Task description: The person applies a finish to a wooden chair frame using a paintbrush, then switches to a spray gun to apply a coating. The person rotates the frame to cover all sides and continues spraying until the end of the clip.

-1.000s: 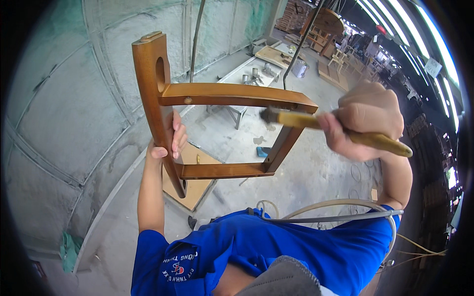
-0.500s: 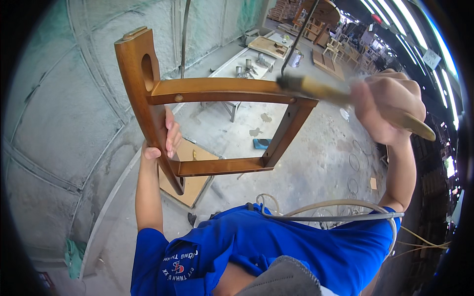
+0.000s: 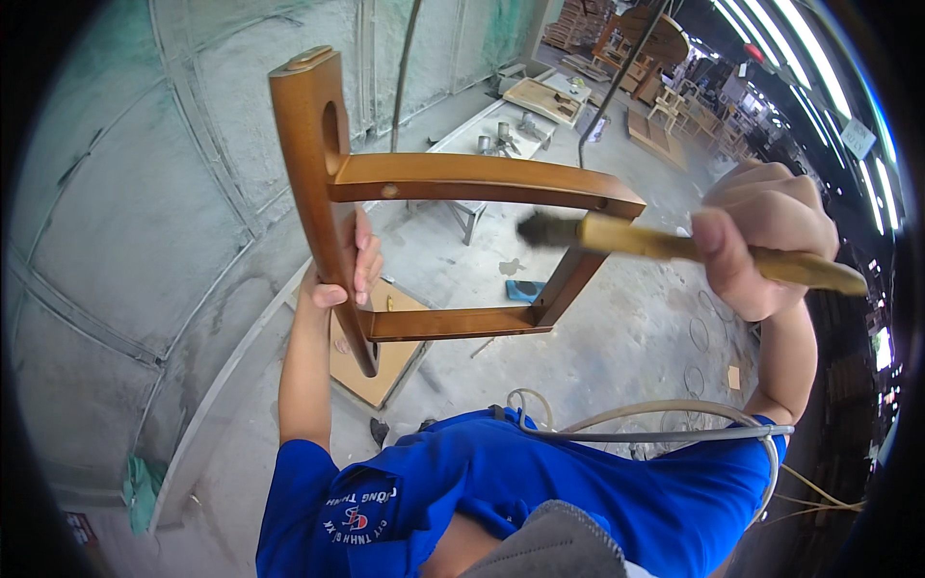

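my left hand (image 3: pixel 366 265) is closed around the long post of a brown wooden frame (image 3: pixel 472 178), thumb on the outer side, fingers wrapped to the inner side. frame is up off the floor in front of me, post leaning slightly, oval slot (image 3: pixel 332 135) near its upper end. top rail gently curved, lower rail straighter, an end rail joining the two on the right.

my right hand (image 3: pixel 766 236) is curled tight around a paintbrush (image 3: pixel 650 239), thumb along the yellowish handle, handle tail sticking out past the fist. dark bristles point left, blurred, seen against the frame's opening just under the top rail; cannot tell how near they are to the wood.

below the left hand: a tan board (image 3: pixel 400 352) on the concrete floor (image 3: pixel 617 356). a blue object (image 3: pixel 523 290) on the floor shows through the frame. beyond: a low table (image 3: pixel 472 125) with metal cups (image 3: pixel 503 135). a hose (image 3: pixel 665 409) runs by my right upper arm, over the blue shirt (image 3: pixel 540 482).
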